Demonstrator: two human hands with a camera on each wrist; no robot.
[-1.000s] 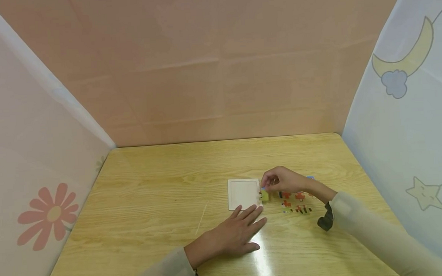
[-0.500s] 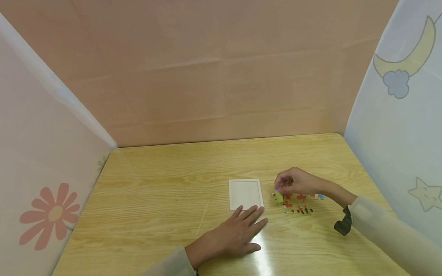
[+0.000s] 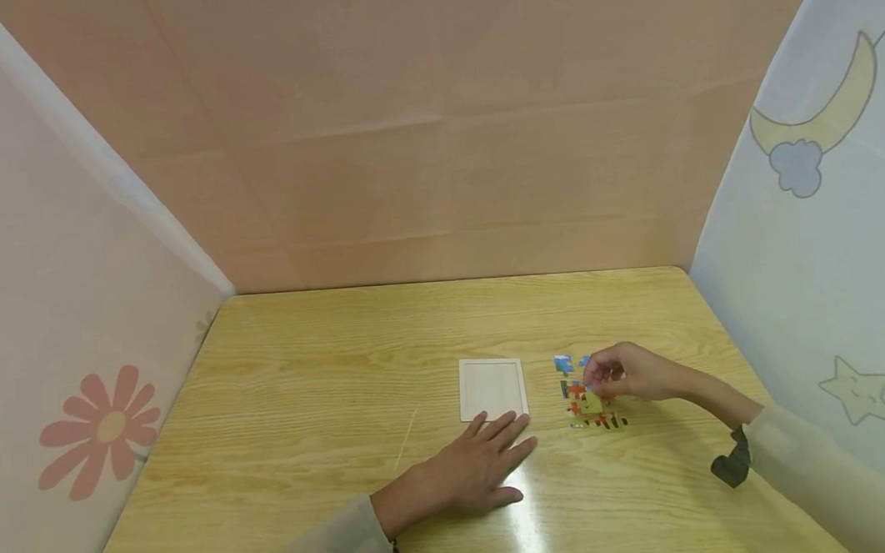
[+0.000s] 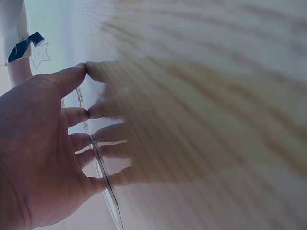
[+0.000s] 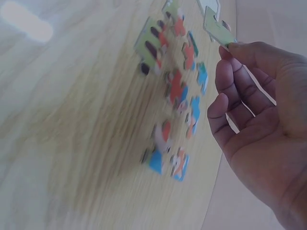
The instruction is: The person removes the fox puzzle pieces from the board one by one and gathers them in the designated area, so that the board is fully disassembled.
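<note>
In the head view my right hand (image 3: 631, 373) is over the loose jigsaw pieces. Its thumb and fingers pinch a yellow-green puzzle piece (image 3: 592, 402), which the right wrist view shows raised off the table and tilted. Below it lie several pieces (image 5: 176, 86) in red, blue and green, spread flat and apart. My left hand (image 3: 471, 467) lies with straight, spread fingers at the near edge of a square wooden puzzle frame (image 3: 524, 389). Its fingertips (image 4: 98, 184) touch the frame's edge or the table beside it. Bare pale wood shows inside the frame.
A wood-grain table (image 3: 327, 358) carries everything. Fabric walls stand round it: a plain pinkish one (image 3: 435, 143) at the back, one with a flower (image 3: 108, 428) at the left, and one with a moon (image 3: 817, 115) at the right.
My right hand has moved right, away from the frame and over the loose pieces, still pinching the yellow-green piece. My left hand has stayed in place.
</note>
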